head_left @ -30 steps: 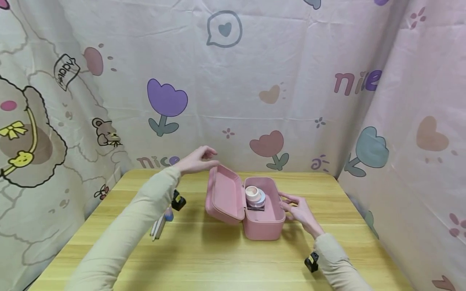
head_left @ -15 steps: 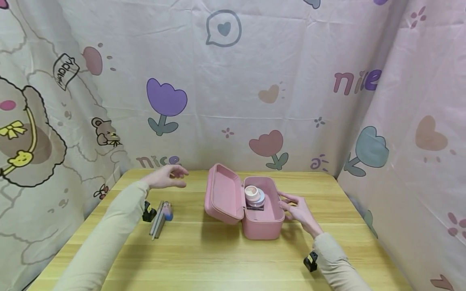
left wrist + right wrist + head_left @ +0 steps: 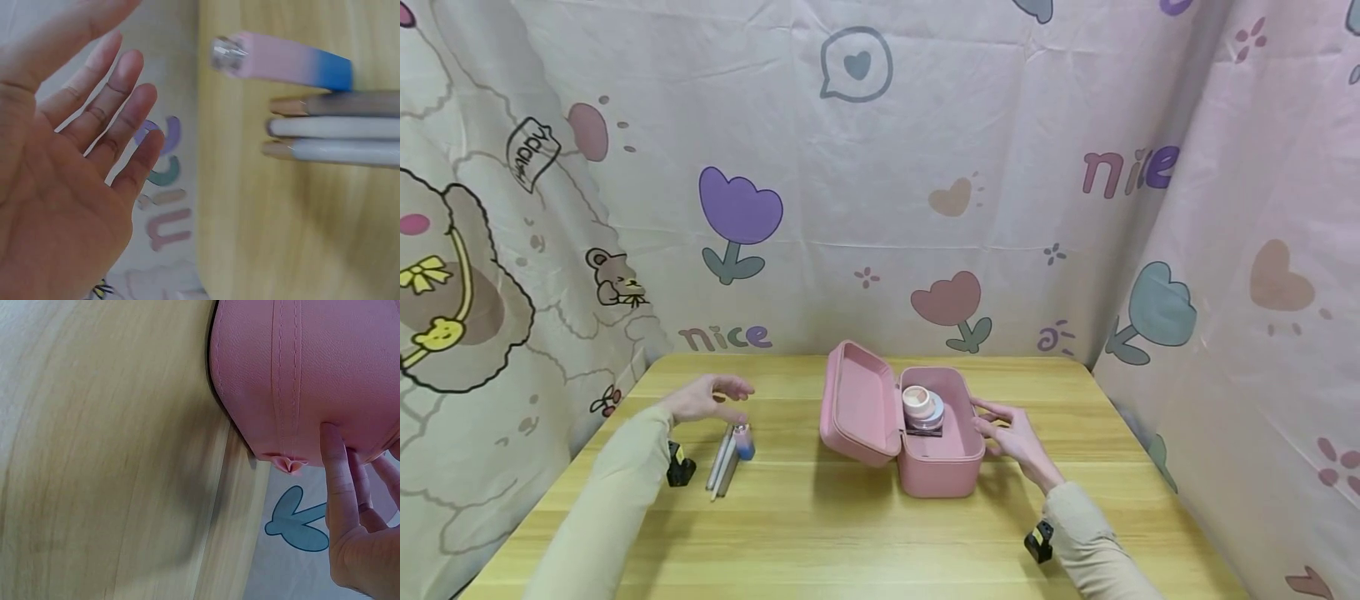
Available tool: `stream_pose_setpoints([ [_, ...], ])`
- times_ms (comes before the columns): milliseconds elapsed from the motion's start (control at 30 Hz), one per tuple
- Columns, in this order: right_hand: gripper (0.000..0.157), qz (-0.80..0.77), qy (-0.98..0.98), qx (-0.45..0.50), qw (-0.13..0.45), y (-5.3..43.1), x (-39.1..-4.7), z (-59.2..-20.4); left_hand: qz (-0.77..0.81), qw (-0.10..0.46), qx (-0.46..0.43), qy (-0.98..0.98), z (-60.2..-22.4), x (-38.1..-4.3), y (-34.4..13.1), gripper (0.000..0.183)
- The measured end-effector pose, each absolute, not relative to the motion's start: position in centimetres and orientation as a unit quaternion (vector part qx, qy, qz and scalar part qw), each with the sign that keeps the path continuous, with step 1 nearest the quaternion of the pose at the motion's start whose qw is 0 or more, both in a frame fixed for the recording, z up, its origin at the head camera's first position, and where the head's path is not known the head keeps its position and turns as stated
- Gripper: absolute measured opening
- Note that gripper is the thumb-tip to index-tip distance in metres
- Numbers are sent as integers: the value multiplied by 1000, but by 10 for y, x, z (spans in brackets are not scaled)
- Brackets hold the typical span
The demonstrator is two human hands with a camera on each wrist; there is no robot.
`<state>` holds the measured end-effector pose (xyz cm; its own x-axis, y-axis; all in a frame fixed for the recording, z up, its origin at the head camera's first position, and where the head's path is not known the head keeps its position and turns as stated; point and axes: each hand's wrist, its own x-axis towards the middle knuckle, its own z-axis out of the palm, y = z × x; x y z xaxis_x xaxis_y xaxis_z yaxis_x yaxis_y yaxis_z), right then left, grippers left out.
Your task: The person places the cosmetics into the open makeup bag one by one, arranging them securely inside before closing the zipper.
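My left hand [image 3: 703,397] hovers with spread fingers and nothing in its grasp, its fingertips just behind a pink-and-blue lipstick tube [image 3: 744,442]. Beside that tube lie three slim cosmetic pencils [image 3: 724,468]; the left wrist view shows the tube's clear cap [image 3: 229,55] pointing toward the table's far edge. A pink cosmetic case [image 3: 940,475] stands with its lid [image 3: 867,406] swung out to the left. My right hand [image 3: 1011,429] holds the case's right wall at the rim, several fingers [image 3: 340,481] against the outside. Inside are a small round jar [image 3: 917,400], a pale round compact [image 3: 934,412] and something flat and dark [image 3: 925,432].
The wooden table [image 3: 850,542] ends at a printed curtain [image 3: 820,292] behind, with more curtain on both sides. Black wrist cameras sit under the left sleeve [image 3: 617,492] and right sleeve [image 3: 1086,533].
My left hand has moved from the top of the case's lid leftward and down to just behind the lipstick tube. The right hand and the case have stayed in place.
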<state>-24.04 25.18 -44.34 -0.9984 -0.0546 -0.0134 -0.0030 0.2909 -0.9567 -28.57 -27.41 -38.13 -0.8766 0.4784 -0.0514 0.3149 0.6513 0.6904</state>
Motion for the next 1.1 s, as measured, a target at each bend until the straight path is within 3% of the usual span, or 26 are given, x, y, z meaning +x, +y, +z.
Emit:
stream_pose_setpoints([
  [400, 50, -593, 805, -17, 21, 251, -241, -443, 402, 144, 212, 879, -417, -282, -286, 58],
  [1100, 51, -594, 804, -12, 22, 251, -241, -443, 422, 153, 228, 864, -429, -285, -287, 39],
])
